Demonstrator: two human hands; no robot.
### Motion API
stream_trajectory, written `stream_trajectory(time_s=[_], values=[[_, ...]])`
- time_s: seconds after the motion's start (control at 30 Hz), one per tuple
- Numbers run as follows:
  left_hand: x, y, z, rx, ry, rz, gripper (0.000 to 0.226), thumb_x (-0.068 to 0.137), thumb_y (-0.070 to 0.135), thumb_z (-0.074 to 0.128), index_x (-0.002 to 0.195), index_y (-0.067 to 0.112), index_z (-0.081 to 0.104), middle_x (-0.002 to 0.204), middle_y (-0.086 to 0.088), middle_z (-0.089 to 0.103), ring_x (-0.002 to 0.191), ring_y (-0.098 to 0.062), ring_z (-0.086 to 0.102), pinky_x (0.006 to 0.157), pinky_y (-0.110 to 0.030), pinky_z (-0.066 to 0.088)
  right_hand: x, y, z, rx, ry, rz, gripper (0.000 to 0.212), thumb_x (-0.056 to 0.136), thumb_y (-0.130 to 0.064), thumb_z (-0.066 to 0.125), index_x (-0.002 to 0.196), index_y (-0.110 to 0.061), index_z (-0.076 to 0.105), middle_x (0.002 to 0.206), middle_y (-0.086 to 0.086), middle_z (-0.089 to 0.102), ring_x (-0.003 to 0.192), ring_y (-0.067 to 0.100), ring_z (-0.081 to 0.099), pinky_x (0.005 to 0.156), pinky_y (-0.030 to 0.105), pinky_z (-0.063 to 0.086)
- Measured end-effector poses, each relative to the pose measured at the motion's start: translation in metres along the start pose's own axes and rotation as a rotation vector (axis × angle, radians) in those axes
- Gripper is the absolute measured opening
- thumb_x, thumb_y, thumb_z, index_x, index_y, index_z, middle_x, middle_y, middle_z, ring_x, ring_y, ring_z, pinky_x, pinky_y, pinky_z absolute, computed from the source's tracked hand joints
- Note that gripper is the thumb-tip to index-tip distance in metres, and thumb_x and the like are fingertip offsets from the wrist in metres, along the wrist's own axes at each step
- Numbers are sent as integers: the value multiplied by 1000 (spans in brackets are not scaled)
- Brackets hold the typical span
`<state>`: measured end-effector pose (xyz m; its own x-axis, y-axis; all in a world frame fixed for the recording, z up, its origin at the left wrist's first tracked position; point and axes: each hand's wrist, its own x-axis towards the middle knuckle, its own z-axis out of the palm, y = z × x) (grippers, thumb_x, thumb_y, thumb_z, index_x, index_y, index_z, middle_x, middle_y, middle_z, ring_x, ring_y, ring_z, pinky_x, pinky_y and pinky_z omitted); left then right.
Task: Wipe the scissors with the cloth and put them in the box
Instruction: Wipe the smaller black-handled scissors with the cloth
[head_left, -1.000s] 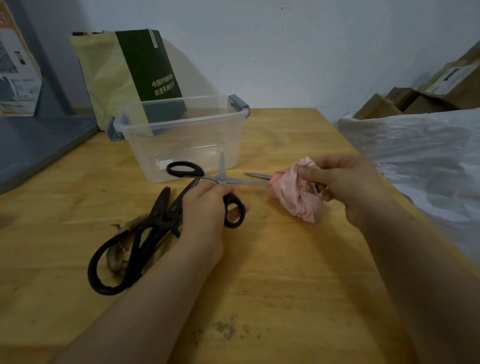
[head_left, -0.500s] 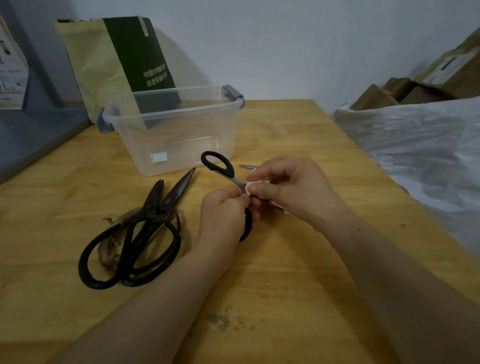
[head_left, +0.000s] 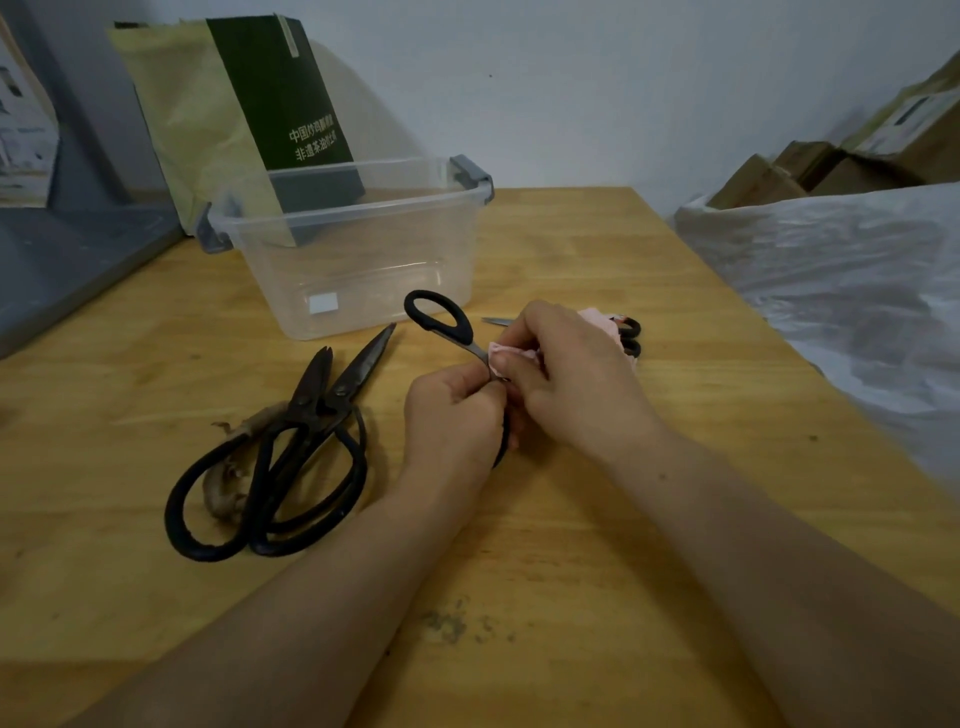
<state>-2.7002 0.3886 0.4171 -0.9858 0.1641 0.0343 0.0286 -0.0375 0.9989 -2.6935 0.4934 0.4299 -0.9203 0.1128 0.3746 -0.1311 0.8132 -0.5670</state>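
The left hand (head_left: 457, 415) grips the scissors (head_left: 439, 318), one black loop poking up (blades hidden between both hands); the right hand (head_left: 571, 379) pinches the pink cloth (head_left: 511, 358) against them. The box (head_left: 363, 260) sits at eleven o'clock of them.

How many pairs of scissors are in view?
4. A small pair held in the left hand, the right hand pinching the cloth on it; a half-hidden pair behind the right hand; a blunt-tipped large pair and a pointed large pair overlapping on the table, left.
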Motion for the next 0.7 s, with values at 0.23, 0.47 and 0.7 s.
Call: stream_trajectory(time_s=[0.23, 0.47, 0.7], values=[[-2, 0, 0, 12, -24, 1, 29, 88, -7, 47, 69, 3, 66, 57, -13, 56, 46, -16, 49, 44, -22, 42, 9, 0, 5, -94, 59, 94, 10, 95, -31, 47, 97, -21, 52, 93, -7, 58, 84, 11, 43, 63, 26, 33], [0, 0, 1, -97, -2, -50, 32, 89, -6, 53, 67, 12, 66, 57, 0, 67, 51, -10, 62, 50, -17, 50, 5, 17, -11, 508, -2, 157, 5, 80, -16, 75, 79, -14, 70, 72, 4, 70, 62, 7, 65, 61, 25, 54], [-2, 0, 1, -14, -25, 29, 27, 89, -7, 52, 70, 3, 68, 55, -5, 62, 48, -9, 56, 50, -16, 48, 9, 19, -1, 342, 44, 132, 13, 80, -31, 73, 72, -28, 63, 68, -7, 69, 71, 15, 67, 75, 48, 55]])
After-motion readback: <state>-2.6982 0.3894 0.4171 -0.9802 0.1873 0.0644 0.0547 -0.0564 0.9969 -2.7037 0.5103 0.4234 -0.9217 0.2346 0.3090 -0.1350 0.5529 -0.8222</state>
